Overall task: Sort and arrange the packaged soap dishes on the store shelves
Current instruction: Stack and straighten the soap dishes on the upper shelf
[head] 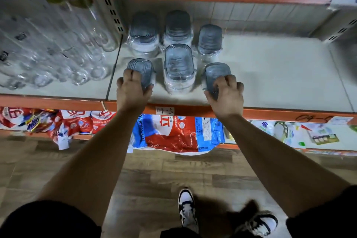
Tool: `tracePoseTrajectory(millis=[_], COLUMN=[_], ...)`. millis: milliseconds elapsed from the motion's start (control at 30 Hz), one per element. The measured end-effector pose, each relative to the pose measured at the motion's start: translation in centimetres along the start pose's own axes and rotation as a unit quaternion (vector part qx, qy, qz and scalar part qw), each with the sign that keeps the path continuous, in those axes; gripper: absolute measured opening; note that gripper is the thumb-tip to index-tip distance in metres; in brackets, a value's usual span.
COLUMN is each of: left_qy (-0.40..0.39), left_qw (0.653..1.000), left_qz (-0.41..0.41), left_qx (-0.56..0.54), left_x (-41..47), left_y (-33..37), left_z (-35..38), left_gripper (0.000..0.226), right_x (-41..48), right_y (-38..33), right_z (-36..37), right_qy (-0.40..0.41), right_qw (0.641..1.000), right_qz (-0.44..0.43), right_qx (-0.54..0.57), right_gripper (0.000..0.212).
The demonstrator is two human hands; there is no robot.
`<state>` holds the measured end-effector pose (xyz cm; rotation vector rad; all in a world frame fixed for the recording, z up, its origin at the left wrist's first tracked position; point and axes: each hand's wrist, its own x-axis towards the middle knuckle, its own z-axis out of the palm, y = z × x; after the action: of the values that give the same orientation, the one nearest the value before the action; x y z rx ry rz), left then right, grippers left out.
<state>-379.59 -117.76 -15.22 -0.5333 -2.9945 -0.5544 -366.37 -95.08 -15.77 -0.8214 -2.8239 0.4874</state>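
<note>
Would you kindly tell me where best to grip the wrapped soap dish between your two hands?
Grip the middle soap dish by its long sides, coming from the shelf's front edge; its narrow end faces you, with gaps either side.

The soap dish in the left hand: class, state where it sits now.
Head view: this soap dish sits near the shelf's front edge, left of the central soap dish, right of the divider rod, gripped by the left hand.

Dim light; the shelf (270, 67) is palest at three o'clock, glassware (48, 48) at nine is blurred, everything bows toward the edges, and the floor (146, 179) is shadowed at six.
</note>
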Motion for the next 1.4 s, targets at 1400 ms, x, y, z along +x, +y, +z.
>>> tracePoseTrajectory(millis=[1400], left_qy=[0.143], left_qw=[0.934], left_qz=[0.299], left_qx=[-0.135], left_x=[-16.2], left_y=[36.1], left_z=[-20.1], left_gripper=[0.057], right_x=[-12.7], right_y=[17.8], right_z=[-38.5], right_qy=[0.277], right_qw=[0.939], right_qz=[-0.155], right_qx=[0.135], right_gripper=[0.047])
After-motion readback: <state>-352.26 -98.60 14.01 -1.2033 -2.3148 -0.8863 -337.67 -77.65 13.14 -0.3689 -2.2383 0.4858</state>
